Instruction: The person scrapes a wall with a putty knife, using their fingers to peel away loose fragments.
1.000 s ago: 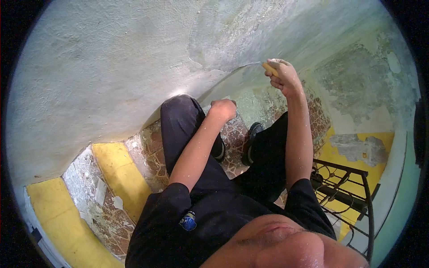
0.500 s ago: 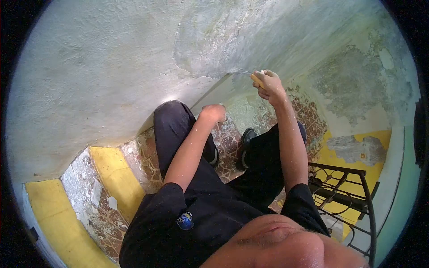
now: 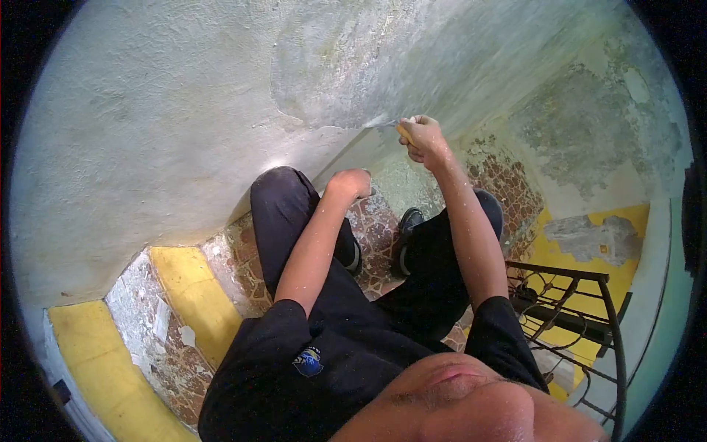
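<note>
My right hand (image 3: pixel 423 138) is closed around the yellow handle of a putty knife (image 3: pixel 403 132). Its thin, pale blade points left and meets the wall (image 3: pixel 324 81), close to the lower edge of a rough grey patch. My left forearm lies across my left thigh, and my left hand (image 3: pixel 352 183) hangs just past the knee with its fingers curled in. What those fingers hold, if anything, is hidden. White specks dot both forearms.
Yellow-edged steps (image 3: pixel 195 283) with flaking paint go down at the left. A black metal railing (image 3: pixel 567 276) stands at the right. Brown patterned tiles (image 3: pixel 372 228) lie under my feet. More peeling plaster (image 3: pixel 589 132) covers the far wall.
My right hand has moved slightly left with the putty knife, its blade staying by the wall. My left hand has hardly moved. The view has shifted a little.
</note>
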Demonstrator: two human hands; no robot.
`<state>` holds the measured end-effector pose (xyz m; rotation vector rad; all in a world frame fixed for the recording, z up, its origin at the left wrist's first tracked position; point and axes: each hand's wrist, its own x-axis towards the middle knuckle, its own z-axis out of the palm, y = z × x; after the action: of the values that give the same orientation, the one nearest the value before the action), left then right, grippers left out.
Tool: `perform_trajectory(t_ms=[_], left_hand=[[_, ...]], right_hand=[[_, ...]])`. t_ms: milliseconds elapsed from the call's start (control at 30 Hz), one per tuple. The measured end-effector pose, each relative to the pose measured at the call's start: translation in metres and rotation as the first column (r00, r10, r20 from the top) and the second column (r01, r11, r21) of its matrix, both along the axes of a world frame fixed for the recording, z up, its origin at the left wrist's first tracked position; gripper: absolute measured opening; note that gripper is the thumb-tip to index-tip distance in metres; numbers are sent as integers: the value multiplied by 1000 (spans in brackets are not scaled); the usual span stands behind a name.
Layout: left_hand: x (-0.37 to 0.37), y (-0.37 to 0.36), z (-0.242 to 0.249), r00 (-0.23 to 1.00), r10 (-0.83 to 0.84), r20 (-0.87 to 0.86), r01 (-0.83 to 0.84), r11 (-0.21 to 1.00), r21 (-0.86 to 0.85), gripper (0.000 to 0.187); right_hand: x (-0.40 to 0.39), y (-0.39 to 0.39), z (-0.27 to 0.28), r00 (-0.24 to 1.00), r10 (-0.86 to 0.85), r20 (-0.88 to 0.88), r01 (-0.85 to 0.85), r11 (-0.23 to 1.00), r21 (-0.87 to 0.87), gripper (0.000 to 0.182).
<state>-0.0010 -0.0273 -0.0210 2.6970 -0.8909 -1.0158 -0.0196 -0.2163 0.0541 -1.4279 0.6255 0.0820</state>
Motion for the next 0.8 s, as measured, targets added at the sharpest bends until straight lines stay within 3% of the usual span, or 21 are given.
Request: perform_trajectory(t_ms=[167, 333, 400, 533, 600, 700, 800], left_hand=[[0, 3, 4, 1000, -3, -5, 3, 999, 32, 39], [-1, 9, 2, 999, -29, -28, 31, 995, 91, 40], [-6, 11, -5, 993, 5, 120, 5, 997, -78, 36], [-10, 15, 26, 987, 45, 153, -25, 992, -127, 36], [-9, 14, 25, 936, 312, 165, -230, 894, -384, 42], [-5, 10, 26, 905, 419, 76, -349, 831, -433, 56], [-13, 12, 38, 898, 438, 33, -379, 810, -447, 54]], right_hand=[[25, 32, -23, 996, -22, -87, 6, 982, -188, 15], [36, 53, -33, 996, -3, -85, -9, 991, -133, 9], [32, 52, -31, 995, 23, -95, -33, 994, -109, 10], [15, 38, -15, 995, 67, -73, -71, 996, -45, 14], [2, 29, 3, 994, 91, -66, -95, 994, -58, 17], [-18, 22, 21, 988, 141, -65, -143, 989, -30, 23], [-34, 30, 18, 992, 125, -27, -126, 991, -44, 25]])
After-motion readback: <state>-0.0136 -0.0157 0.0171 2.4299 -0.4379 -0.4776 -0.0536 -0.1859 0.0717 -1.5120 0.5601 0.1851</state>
